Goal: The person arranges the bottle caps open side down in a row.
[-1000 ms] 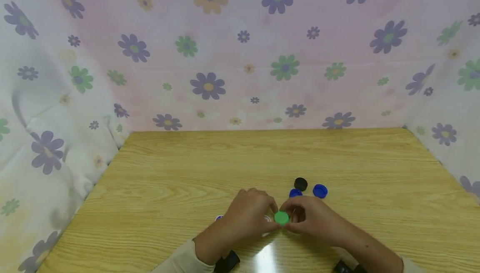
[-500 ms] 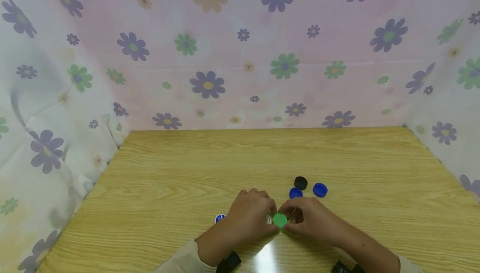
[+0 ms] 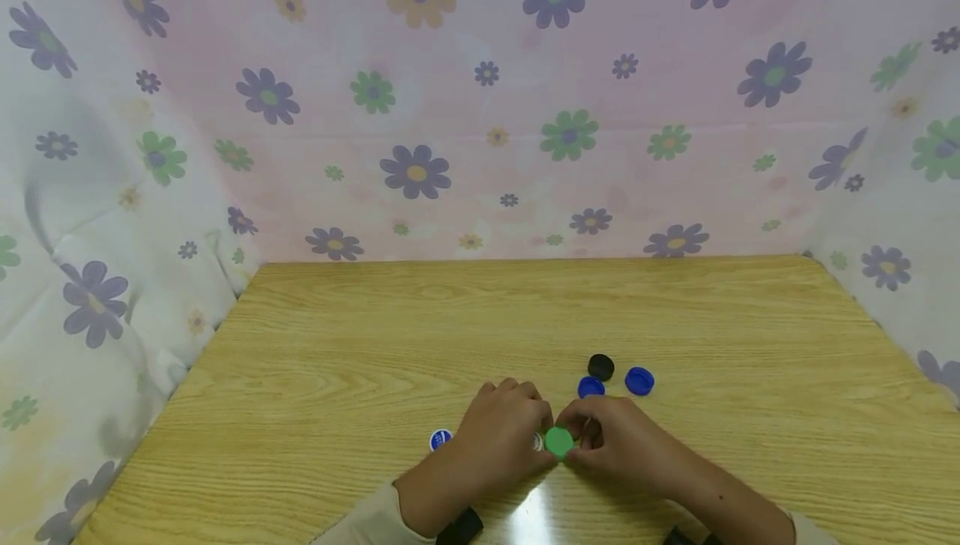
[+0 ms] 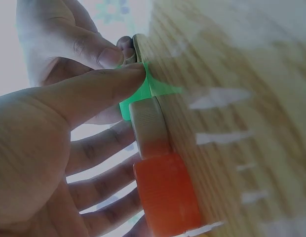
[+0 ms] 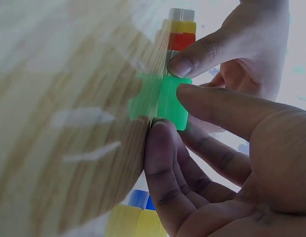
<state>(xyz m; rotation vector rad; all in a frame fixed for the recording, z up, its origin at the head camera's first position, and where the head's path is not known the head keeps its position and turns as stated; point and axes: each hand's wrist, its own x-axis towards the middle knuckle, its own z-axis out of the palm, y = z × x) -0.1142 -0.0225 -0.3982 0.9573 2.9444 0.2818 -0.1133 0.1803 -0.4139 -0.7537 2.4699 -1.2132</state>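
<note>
A green bottle cap (image 3: 559, 442) sits on the wooden table between my two hands. My left hand (image 3: 498, 437) pinches its left side, thumb at the near edge and index finger at the far edge. From the other side, my right hand (image 3: 626, 445) pinches the same cap with thumb and index finger. In the left wrist view a white cap (image 4: 147, 126) stands in a row right beside the green one, with an orange-red cap (image 4: 168, 195) after it. The left hand mostly hides this row in the head view.
Beyond the right hand lie a black cap (image 3: 601, 367) and two blue caps, one nearer (image 3: 591, 387) and one farther right (image 3: 640, 381). A blue-and-white cap (image 3: 440, 441) lies left of the left hand. Yellow caps (image 5: 126, 222) show low in the right wrist view. Flowered cloth (image 3: 465, 112) encloses the table (image 3: 337, 345).
The green cap has shifted slightly left and toward me, up against the white cap, with both hands staying on it. More of the blue-and-white cap shows beside the left wrist.
</note>
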